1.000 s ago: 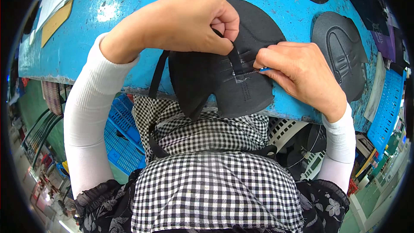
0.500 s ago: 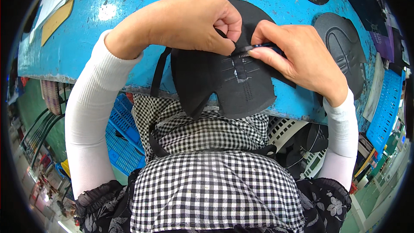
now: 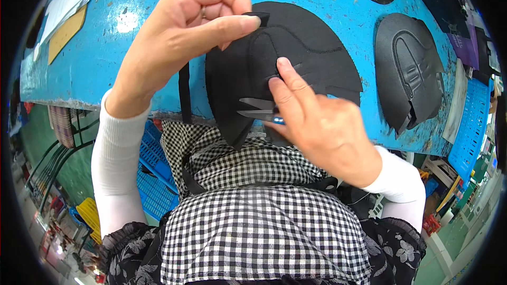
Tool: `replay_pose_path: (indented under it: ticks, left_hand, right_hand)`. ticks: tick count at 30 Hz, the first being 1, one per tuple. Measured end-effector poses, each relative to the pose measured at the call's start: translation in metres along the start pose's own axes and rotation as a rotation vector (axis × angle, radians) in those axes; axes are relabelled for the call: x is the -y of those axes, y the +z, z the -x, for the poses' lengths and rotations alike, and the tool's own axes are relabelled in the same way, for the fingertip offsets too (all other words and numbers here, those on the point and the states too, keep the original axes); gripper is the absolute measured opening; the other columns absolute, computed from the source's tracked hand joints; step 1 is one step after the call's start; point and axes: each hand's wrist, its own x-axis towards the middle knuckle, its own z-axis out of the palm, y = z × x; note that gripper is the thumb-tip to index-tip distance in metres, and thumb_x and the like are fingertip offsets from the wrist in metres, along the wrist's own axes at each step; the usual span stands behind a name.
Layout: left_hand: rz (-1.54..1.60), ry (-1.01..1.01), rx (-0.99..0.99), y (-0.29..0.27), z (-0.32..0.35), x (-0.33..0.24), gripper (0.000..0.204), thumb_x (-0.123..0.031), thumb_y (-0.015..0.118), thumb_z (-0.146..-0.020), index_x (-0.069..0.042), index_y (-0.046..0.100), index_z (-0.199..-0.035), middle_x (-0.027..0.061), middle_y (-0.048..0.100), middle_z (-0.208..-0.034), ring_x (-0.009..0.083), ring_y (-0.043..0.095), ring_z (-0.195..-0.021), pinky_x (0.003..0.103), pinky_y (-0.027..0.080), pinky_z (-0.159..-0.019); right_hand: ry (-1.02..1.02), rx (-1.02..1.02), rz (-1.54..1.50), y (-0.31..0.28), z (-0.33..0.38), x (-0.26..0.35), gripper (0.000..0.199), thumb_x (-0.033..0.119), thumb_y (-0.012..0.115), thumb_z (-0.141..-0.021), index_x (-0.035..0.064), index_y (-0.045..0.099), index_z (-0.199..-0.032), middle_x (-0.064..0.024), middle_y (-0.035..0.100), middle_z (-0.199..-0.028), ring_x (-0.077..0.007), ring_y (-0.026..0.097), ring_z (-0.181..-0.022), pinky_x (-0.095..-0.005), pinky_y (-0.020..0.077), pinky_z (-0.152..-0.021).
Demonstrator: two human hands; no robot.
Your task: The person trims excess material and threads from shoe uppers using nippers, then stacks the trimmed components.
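Fingers (image 3: pixel 232 21) of the left hand (image 3: pixel 174 47) pinch a tab on the black shoe upper (image 3: pixel 285 68) over the desk (image 3: pixel 132 26); right hand (image 3: pixel 322 126) grips snips (image 3: pixel 256 110) (blades parted), which could nick it.

The shoe upper (image 3: pixel 285 68) is black cloth, matt, a little fuzzy, with stitched lines on it. The snips (image 3: pixel 257 110) have grey metal blades with a dull shine and a bit of blue plastic at the handle. The table (image 3: pixel 132 26) has a blue painted top, glossy in places, chipped and scratched. A second upper (image 3: pixel 409 74) looks matt black with raised ridges. The apron (image 3: pixel 253 221) is woven checked cloth. The sleeves (image 3: pixel 116 163) are smooth white fabric.
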Motion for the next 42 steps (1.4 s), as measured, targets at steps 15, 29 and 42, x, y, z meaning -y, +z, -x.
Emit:
replay_pose_path:
  ticks: [15,29,42]
  left_hand:
    - [0.353,-0.099,-0.073,0.023,0.060,-0.009,0.012,-0.001,0.064,-0.082,-0.003,0.052,-0.085,-0.0017,0.052,-0.073,0.0030,0.047,-0.063,0.018,0.035,-0.055]
    - [0.450,0.029,0.153,0.085,0.060,-0.020,0.011,-0.001,0.066,-0.084,-0.002,0.057,-0.090,-0.0016,0.050,-0.082,0.0029,0.045,-0.071,0.020,0.035,-0.058]
    - [0.797,-0.122,0.345,0.087,0.078,-0.011,0.021,-0.002,0.065,-0.084,-0.008,0.048,-0.072,-0.0050,0.045,-0.079,0.0025,0.041,-0.070,0.020,0.033,-0.061]
  right_hand:
    - [0.983,-0.983,-1.146,-0.048,0.082,-0.081,0.018,0.027,0.062,-0.091,0.0092,0.060,-0.089,0.0069,0.051,-0.060,-0.0019,0.040,-0.039,-0.0186,0.0263,-0.033]
    - [0.362,-0.276,-1.289,-0.022,0.059,0.005,0.020,0.011,0.067,-0.087,0.0018,0.058,-0.102,0.0027,0.057,-0.071,-0.0013,0.044,-0.056,-0.0189,0.0359,-0.051]
    - [0.246,-0.315,-1.438,-0.010,0.042,0.026,0.010,0.009,0.056,-0.088,0.0018,0.056,-0.081,0.0008,0.052,-0.062,-0.0052,0.046,-0.053,-0.0239,0.0350,-0.048]
